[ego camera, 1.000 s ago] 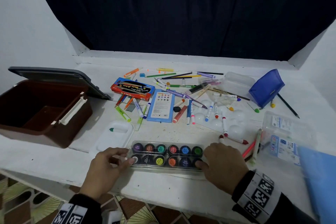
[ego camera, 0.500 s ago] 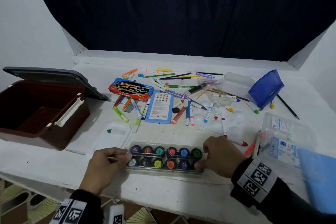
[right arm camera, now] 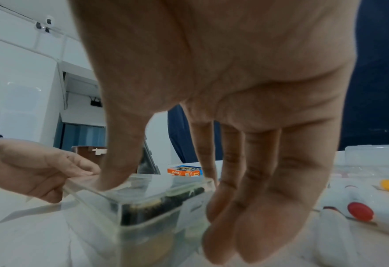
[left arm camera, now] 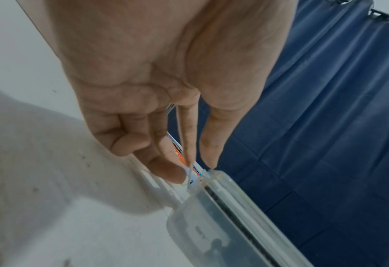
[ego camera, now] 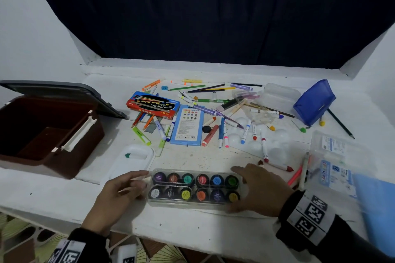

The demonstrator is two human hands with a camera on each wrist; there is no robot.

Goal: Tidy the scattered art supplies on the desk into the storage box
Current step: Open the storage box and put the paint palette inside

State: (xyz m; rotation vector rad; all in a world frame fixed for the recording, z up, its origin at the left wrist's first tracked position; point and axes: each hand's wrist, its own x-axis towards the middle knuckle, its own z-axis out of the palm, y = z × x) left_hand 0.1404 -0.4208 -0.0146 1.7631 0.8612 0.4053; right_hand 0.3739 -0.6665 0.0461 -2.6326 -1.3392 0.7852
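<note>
While the clear paint-pot case [ego camera: 193, 189] lies flat near the front edge of the white tabletop [ego camera: 192, 226], both hands grip its short ends. The left hand [ego camera: 115, 195] pinches the left end, thumb on the top edge and curled fingers [left arm camera: 166, 171] against the end wall. The right hand [ego camera: 261, 191] clamps the right end, thumb pressing on the lid and fingers [right arm camera: 245, 225] curled down over the side wall. Twelve coloured pots sit in two rows inside. The open brown storage box [ego camera: 46, 134] stands well beyond the left hand, further left, lid tipped back. Beyond both hands, markers, pencils and a red watercolour box [ego camera: 152, 107] lie scattered, with a blue pouch [ego camera: 314, 102] past the right hand.
</note>
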